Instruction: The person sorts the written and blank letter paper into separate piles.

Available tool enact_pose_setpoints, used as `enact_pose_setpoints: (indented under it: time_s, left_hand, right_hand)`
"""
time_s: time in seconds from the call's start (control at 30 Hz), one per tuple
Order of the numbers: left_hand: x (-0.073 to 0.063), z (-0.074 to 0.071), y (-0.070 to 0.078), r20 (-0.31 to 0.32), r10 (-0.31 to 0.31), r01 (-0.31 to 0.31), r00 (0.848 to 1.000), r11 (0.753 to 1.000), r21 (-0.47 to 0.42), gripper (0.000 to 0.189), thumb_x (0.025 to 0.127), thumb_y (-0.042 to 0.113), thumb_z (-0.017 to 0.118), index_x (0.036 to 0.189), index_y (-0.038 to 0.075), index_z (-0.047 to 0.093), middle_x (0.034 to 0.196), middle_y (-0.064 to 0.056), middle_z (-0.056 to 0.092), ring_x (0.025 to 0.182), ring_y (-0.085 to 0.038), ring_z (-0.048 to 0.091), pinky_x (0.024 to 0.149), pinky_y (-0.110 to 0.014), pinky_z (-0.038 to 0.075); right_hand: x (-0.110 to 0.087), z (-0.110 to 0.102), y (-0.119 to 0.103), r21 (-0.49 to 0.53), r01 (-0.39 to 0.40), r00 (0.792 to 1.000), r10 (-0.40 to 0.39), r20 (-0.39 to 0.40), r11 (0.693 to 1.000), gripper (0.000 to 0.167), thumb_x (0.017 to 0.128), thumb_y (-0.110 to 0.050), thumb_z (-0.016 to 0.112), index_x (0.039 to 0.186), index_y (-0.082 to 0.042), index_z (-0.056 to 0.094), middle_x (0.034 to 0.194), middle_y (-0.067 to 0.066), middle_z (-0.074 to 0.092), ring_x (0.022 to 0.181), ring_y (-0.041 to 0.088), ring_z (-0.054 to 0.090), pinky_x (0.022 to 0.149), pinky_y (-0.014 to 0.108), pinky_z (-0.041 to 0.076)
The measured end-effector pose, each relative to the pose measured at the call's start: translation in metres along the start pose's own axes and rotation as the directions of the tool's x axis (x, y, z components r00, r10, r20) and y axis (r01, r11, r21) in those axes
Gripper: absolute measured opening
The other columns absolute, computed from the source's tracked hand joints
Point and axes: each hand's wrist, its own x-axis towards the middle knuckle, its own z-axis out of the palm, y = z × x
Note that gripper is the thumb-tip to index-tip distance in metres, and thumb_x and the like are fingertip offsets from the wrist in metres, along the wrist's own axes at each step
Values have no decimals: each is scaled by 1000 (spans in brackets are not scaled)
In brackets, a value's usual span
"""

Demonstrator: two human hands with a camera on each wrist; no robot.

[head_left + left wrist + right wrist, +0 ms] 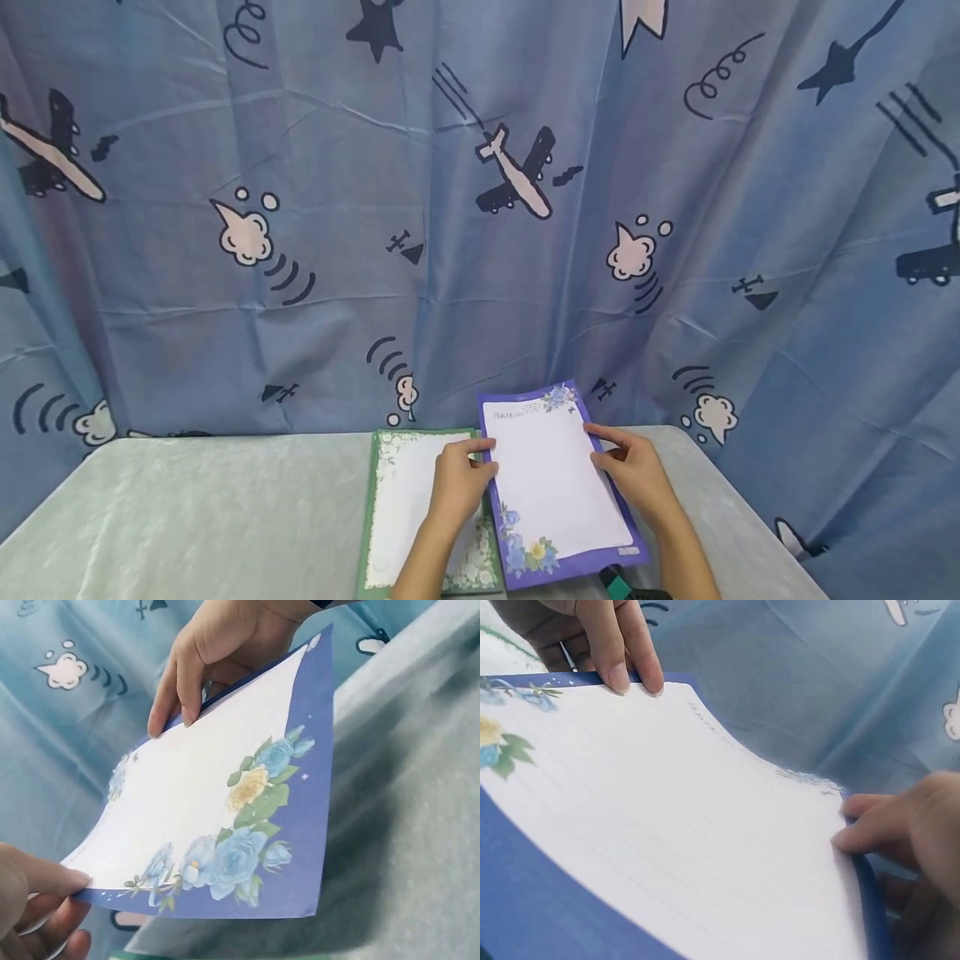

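Note:
A sheet of purple-bordered letter paper with blue and yellow flowers is raised off the table, slightly tilted. My left hand pinches its left edge between thumb and fingers. On the opposite edge, my right hand pinches the same sheet. In the left wrist view the paper bends a little between the left hand and the right hand. Green-bordered letter paper with white flowers lies on the table, partly hidden by my left hand and arm.
A pale cloth covers the table. Behind it hangs a blue curtain printed with planes, stars and clouds. Near my right forearm, a black and green object shows at the bottom edge of the head view.

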Motion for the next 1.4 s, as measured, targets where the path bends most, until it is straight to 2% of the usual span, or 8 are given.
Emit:
enact_pose_setpoints:
  time_s: [0.17,0.4,0.6,0.7,0.83,1.03,1.23,1.4]
  left_hand:
    - [-2,6,-9,-1,-11,11,1000,999,43,30,82,-5,71,112,-1,75,103,-16,75,58,-11,54,49,-23,45]
    - [-4,12,-26,-9,6,-5,1000,993,121,31,79,-6,70,110,-1,76,71,-6,71,51,-7,47,46,-21,40]
    - [-7,12,-38,-50,24,-14,998,981,193,32,76,-5,72,106,1,77,59,1,64,49,-4,46,47,-20,38]
    - [-8,15,-40,-66,55,-37,996,967,251,31,74,-4,74,104,3,79,59,3,62,51,-3,45,50,-20,38]
    - [-7,18,-39,-59,83,-60,995,945,322,30,73,0,77,102,6,80,63,7,63,56,-1,47,55,-20,39]
    - [2,15,-35,-86,114,-73,990,921,382,30,74,0,79,103,7,80,64,4,63,58,-5,48,56,-23,39]
    - [2,16,-35,-51,82,-56,995,922,382,30,76,3,79,106,7,79,66,4,61,59,-6,47,58,-23,39]
    - [-4,23,-39,-32,72,-53,997,916,398,31,77,7,80,108,9,79,71,4,59,60,-5,46,61,-23,38]
  right_hand:
    - [4,8,14,-4,8,1000,-8,0,1000,44,92,4,61,135,0,63,139,23,61,77,17,59,64,23,51]
    - [7,20,27,-34,4,1000,-4,-7,999,43,91,4,61,133,-1,65,139,26,60,81,17,62,65,23,51]
    - [6,33,38,-40,10,1000,-10,-11,999,42,90,5,62,131,0,66,138,26,61,83,15,60,67,22,50]
    - [8,38,47,-53,10,1000,-10,-14,999,42,90,4,62,131,1,66,137,26,61,86,17,59,69,23,48]
    - [11,43,56,-140,-22,998,12,-69,990,40,91,-1,62,131,-2,67,135,22,64,95,21,61,77,25,48]
    - [18,48,53,-158,19,992,-38,-117,987,36,91,-7,66,127,-1,69,129,22,68,98,26,64,82,31,50]
    - [19,47,52,-193,15,989,-43,-143,981,35,90,-5,68,124,-1,71,122,22,71,85,21,60,73,27,47]
    - [12,45,58,-249,-17,984,-28,-176,968,35,91,-7,67,125,-2,70,113,21,73,84,24,60,71,29,45]
